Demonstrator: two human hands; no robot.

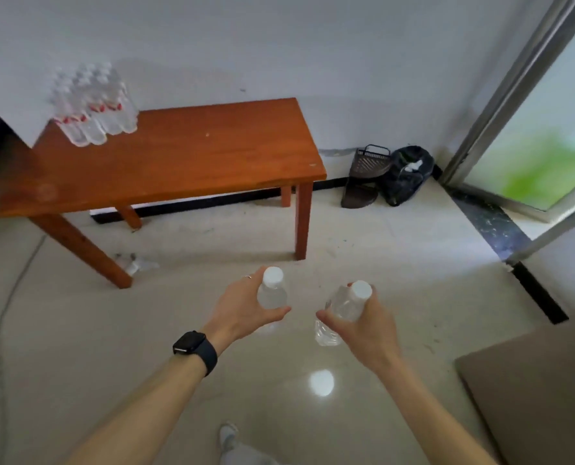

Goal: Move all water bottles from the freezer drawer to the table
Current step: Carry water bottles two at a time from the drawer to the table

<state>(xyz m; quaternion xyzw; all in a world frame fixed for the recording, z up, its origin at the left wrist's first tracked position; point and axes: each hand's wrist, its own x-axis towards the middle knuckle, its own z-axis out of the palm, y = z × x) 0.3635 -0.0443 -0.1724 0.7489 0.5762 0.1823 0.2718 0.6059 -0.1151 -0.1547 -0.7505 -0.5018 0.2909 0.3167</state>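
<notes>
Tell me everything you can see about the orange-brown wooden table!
The orange-brown wooden table has a long rectangular top, smooth and slightly shiny, with a few small pale marks. Four square legs of the same wood show beneath it. It stands level on the pale floor, close along the white wall. A blurry cluster of clear plastic water bottles with red labels stands on its far left corner.

A black smartwatch (195, 351) wraps the left wrist, and a thin ring (248, 277) sits on the left hand (242, 310)
</notes>
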